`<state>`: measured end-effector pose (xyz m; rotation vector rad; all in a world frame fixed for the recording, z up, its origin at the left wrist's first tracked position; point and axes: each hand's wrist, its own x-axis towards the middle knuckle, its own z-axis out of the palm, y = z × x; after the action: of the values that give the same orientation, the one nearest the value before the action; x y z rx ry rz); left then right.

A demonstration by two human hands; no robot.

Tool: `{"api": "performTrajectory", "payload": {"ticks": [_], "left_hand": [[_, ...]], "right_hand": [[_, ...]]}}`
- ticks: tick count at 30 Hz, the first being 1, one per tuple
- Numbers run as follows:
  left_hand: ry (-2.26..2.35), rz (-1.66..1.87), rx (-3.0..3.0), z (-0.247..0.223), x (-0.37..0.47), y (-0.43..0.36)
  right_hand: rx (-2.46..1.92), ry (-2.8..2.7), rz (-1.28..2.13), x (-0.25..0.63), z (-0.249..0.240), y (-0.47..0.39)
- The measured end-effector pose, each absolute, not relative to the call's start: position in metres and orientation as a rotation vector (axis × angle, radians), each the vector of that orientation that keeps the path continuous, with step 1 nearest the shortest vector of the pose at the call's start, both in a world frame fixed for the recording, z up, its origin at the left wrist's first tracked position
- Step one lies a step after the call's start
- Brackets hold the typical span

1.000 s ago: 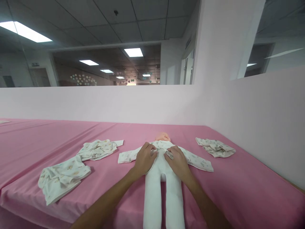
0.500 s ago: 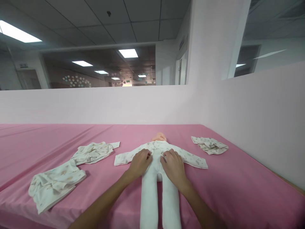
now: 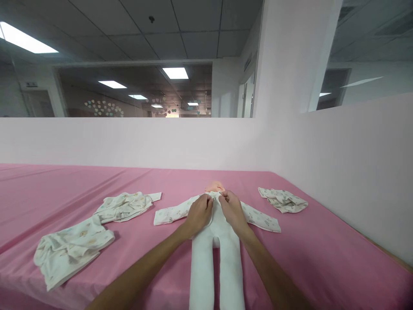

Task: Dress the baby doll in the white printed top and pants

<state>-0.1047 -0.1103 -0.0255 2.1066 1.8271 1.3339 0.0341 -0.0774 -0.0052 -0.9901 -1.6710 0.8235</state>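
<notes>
Pink sheet [image 3: 322,245]: smooth woven-looking cloth, lightly creased, running back to a plain white wall [image 3: 129,142]. On it, directly in front of me, a doll [image 3: 201,275] lies with its plump white, fabric-looking legs pointing toward me, a rounded gap between them. Its upper body wears a shirt [image 3: 174,212], white, thin and soft-looking, small pale print, both sleeves spread flat to the sides. Off to my left, printed clothing [image 3: 75,247] lies in loose, rumpled folds; well to my right, a smaller garment [image 3: 284,201] is bunched up. Left hand [image 3: 200,213]: over the shirt front, fingers curled in; cannot tell whether cloth sits between the tips. Right hand [image 3: 232,211]: thumb and forefinger pinched together on the shirt's edge near the neck. Shirt lies beneath and between both hands. Doll's head [image 3: 215,187]: peach, smooth, rounded, just beyond my fingertips.
</notes>
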Motion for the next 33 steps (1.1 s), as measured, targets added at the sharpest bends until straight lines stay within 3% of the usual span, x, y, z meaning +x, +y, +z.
{"api": "performTrajectory", "payload": {"ticks": [3,33], "left_hand": [[1.778,1.394,2.084,-0.029,-0.103,-0.105],[1.887,1.393,2.112,-0.034,-0.101,-0.111]], "right_hand": [[-0.933,-1.596,0.974,0.029,-0.015,-0.071],[-0.791,-1.617,1.022,0.033,-0.04,-0.072]]}}
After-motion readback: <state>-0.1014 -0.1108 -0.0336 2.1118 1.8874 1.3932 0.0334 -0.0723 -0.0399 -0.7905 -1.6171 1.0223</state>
